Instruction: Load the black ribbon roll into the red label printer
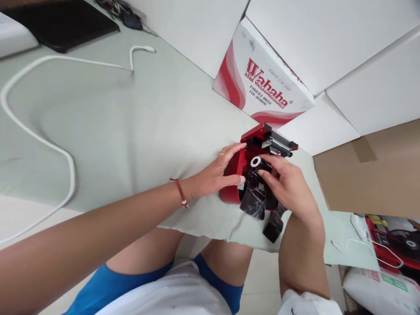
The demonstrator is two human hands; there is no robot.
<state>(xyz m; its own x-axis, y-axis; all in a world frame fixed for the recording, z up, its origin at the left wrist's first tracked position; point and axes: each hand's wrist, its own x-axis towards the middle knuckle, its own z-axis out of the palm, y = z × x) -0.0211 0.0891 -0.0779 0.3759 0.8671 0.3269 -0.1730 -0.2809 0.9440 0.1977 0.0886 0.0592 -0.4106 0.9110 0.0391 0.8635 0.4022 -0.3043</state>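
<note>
A small red label printer (232, 175) sits near the table's front edge with its hinged lid (267, 135) raised, a black roller along the lid's edge. My left hand (219, 173) grips the printer's left side, fingers at the back and thumb at the front. Between the thumb and fingers of my right hand (288, 181) is a roll of black film with a white core (255, 162), at the printer's opening. Loose glossy black film (254, 201) hangs from it over the printer's front. A further black end (273, 227) droops below my right hand.
A Wahaha water carton (259, 83) stands behind the printer against white boxes (295, 35). To the right is a brown cardboard box (367, 170). A white cable (70, 175) loops across the left of the cloth-covered table (157, 109). Keys (123, 13) lie beside a black flat object (62, 24).
</note>
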